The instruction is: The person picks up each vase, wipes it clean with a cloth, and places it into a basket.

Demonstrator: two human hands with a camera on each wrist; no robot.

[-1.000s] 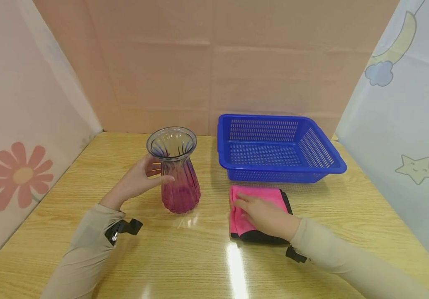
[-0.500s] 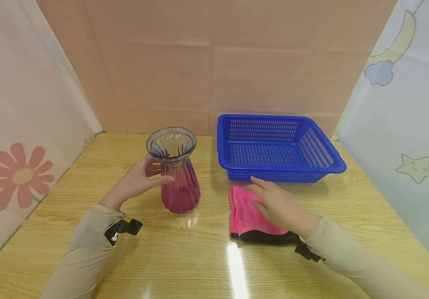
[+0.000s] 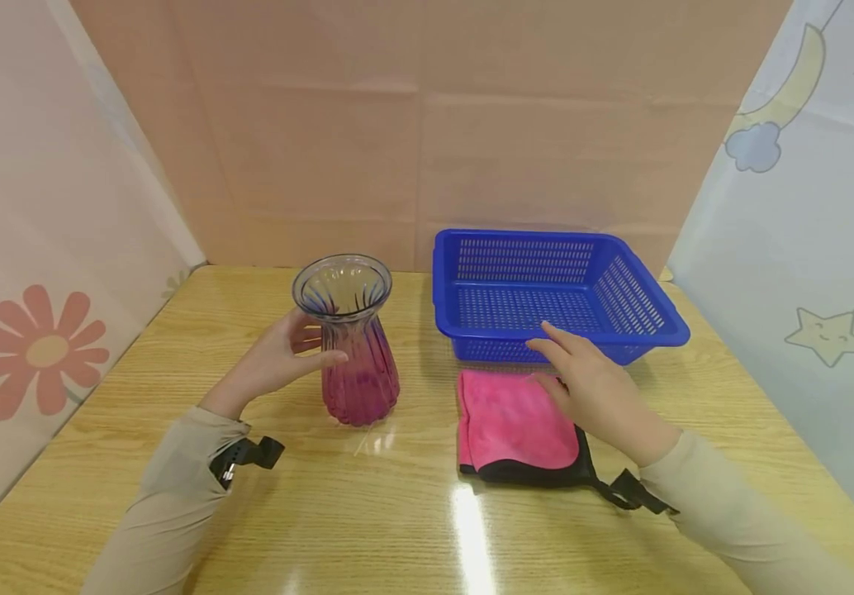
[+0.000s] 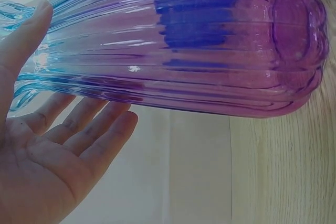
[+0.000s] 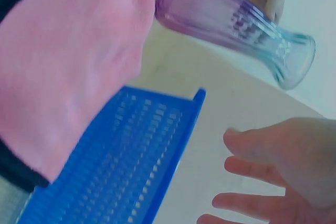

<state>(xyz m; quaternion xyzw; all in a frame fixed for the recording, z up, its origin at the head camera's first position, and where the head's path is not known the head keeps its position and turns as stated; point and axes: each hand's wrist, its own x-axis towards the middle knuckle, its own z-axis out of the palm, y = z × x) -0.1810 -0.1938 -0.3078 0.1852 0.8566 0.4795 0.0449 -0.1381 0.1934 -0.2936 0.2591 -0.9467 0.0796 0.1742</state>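
Note:
A ribbed glass vase (image 3: pixel 360 372), clear bluish at the flared rim and pink below, stands upright on the table. My left hand (image 3: pixel 274 355) is at its neck, thumb across the front and fairly straight fingers at the far side; in the left wrist view the palm (image 4: pixel 42 166) is apart from the glass. A folded pink cloth (image 3: pixel 512 421) with black edging lies right of the vase. Over its right edge hovers my right hand (image 3: pixel 598 388), fingers extended and holding nothing, its fingertips in front of the blue basket (image 3: pixel 642 340).
The perforated plastic basket stands behind the cloth, near the back wall (image 3: pixel 308 149). Printed side walls (image 3: pixel 806 248) bound the wooden table (image 3: pixel 367 521). A black strap (image 3: pixel 623 487) hangs at the right wrist.
My right hand has lifted off the pink cloth and moved right and back toward the basket. My left hand and the vase have stayed in place.

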